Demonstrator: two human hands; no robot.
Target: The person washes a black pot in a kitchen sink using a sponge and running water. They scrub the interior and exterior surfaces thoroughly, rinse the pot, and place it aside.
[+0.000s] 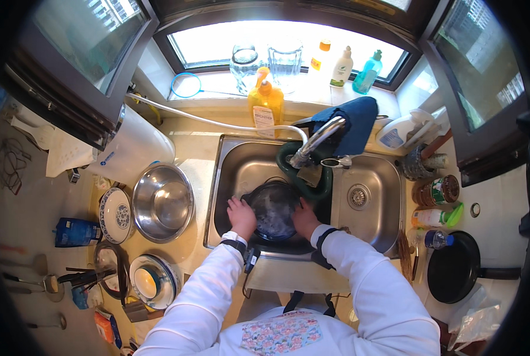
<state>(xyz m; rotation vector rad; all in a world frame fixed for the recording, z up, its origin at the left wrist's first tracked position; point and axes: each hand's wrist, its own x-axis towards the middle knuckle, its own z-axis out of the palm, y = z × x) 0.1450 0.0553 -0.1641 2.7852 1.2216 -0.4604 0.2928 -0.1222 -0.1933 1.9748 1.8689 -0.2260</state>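
Note:
A dark round pot (273, 211) with whitish suds or wet glare inside sits in the larger left basin of the stainless steel sink (247, 171). My left hand (241, 216) holds its left edge, fingers pointing away from me. On the opposite edge, my right hand (306, 218) grips the pot with curled fingers, partly hidden by the wrist. Just behind the pot is a dark green plastic basket (284, 156) holding a scouring pad (310, 175). The chrome faucet (320, 138) arches above that basket.
Left of the sink stand a steel bowl (163, 202), a patterned plate (115, 215) and stacked bowls (153, 282). A blue cloth (358, 122) hangs behind the faucet. On the right are a jar (436, 190) and a black frying pan (452, 267). An orange soap bottle (265, 104) stands behind.

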